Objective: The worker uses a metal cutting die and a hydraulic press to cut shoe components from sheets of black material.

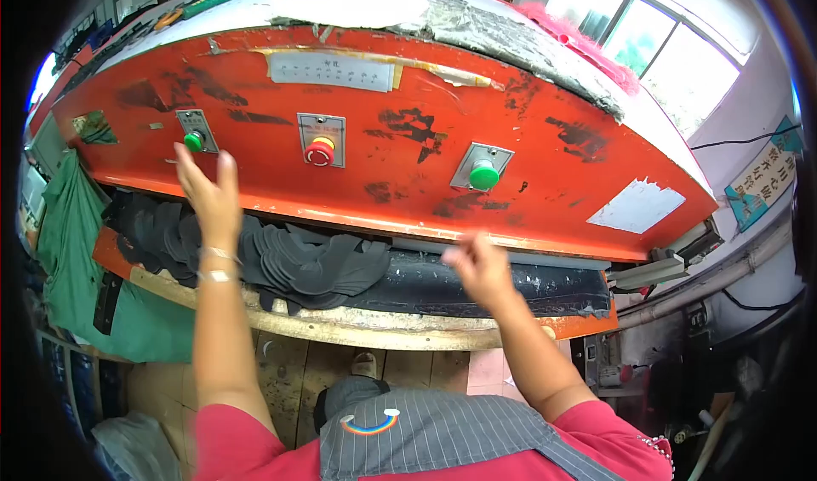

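Note:
My left hand (208, 196) is raised with thumb and fingers spread and nothing in it. Its fingertips are just below the left green push button (194, 142) on the red machine front (408, 183); whether they touch it I cannot tell. My right hand (483, 270) is below and apart from the right green push button (484, 175). It is slightly blurred, its thumb apart from loosely bent fingers, and I see nothing in it. Between my hands, many overlapping flat dark-grey cut pieces (315, 264) lie on the dark bed (442, 285) under the red front.
A red stop button (319, 151) sits between the green ones. The bed's worn pale front edge (383, 332) runs close to my body. Green cloth (81, 260) hangs at the left. A metal bracket (651, 272) juts out at the right. Pink material (579, 42) lies on top.

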`<move>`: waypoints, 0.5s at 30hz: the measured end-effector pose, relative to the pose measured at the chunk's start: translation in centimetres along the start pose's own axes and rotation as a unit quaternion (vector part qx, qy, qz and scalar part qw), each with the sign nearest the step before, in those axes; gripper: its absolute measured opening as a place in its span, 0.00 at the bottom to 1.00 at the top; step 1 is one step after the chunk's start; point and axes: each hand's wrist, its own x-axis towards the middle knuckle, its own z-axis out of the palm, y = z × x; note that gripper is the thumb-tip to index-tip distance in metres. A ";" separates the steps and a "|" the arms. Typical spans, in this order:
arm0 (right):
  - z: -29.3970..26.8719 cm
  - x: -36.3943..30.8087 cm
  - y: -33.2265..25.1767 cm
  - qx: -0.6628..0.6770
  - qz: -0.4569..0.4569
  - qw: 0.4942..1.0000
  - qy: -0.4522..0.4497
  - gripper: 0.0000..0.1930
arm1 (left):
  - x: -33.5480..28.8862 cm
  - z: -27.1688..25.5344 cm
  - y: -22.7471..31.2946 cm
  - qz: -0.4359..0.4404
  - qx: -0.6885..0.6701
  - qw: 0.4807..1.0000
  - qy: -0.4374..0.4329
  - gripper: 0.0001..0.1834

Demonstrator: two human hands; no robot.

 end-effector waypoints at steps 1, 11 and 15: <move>0.3 -2.4 1.1 -0.049 -0.041 0.996 -0.062 0.18 | -2.8 0.0 2.9 0.052 -0.031 0.998 -0.035 0.36; -0.1 -14.4 2.0 -0.291 -0.061 0.948 -0.112 0.29 | -24.8 -3.4 13.4 0.174 0.010 0.826 -0.536 0.14; 0.1 -13.7 2.8 -0.293 -0.042 0.950 -0.103 0.25 | -25.7 -2.4 13.4 0.136 -0.002 0.857 -0.497 0.12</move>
